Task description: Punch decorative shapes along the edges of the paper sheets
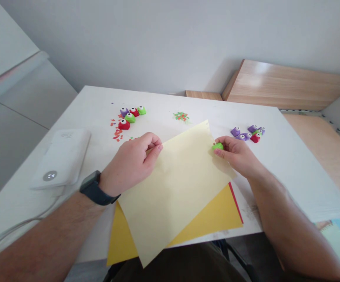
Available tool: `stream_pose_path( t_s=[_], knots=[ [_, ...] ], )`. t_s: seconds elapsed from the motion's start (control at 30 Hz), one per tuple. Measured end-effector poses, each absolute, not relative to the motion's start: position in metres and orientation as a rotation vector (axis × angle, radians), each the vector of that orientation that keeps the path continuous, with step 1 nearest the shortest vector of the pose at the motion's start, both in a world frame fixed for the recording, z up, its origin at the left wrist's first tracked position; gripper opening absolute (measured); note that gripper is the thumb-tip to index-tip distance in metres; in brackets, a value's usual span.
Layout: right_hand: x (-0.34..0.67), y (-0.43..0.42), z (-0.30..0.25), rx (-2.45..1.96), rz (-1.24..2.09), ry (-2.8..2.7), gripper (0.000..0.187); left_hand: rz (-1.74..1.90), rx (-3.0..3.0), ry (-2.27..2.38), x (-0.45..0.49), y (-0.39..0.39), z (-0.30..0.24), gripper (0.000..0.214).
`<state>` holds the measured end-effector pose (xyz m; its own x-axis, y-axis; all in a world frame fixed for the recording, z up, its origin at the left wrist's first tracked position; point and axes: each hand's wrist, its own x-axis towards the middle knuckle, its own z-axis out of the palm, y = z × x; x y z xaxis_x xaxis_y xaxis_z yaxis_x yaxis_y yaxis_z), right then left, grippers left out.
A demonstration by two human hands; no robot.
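Note:
A pale yellow sheet of paper (175,184) lies slanted in front of me. My left hand (136,160), with a dark watch on its wrist, pinches the sheet's upper left edge between thumb and fingertips. At the sheet's right edge, my right hand (236,152) is closed around a small green craft punch (217,146); how far the paper sits inside it is hidden. Tiny marks show near the sheet's top corner. Beneath it are a deeper yellow sheet (213,215) and a red edge of paper (236,203).
Several coloured punches (130,117) stand at the back left beside red paper bits (117,135). More punches (254,134) are grouped on the right. Green and orange bits (181,116) form a pile at the back. A white box-shaped device (62,156) with a cable (26,223) sits left.

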<state>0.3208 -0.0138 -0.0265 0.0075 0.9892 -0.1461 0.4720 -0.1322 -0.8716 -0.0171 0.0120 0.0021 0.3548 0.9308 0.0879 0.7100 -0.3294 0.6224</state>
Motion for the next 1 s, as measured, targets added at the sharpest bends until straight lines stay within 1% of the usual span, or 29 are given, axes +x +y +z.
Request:
stream_pose_path(
  t_s=[0.5,0.63,1.0],
  knots=[
    [0.3194,-0.0114,-0.0286,-1.684,0.979,-1.518,0.033,0.597,2.129,1.411,-0.0165,0.0107,-0.0006,0.017],
    [0.3202,-0.0103,-0.0299,-1.683,0.999,-1.522,0.033,0.595,2.131,1.410,-0.0172,0.0115,-0.0006,0.017],
    [0.3223,-0.0113,-0.0261,-1.606,1.009,-1.533,0.039,0.589,2.143,1.429,-0.0196,0.0130,-0.0027,0.019]
  ],
)
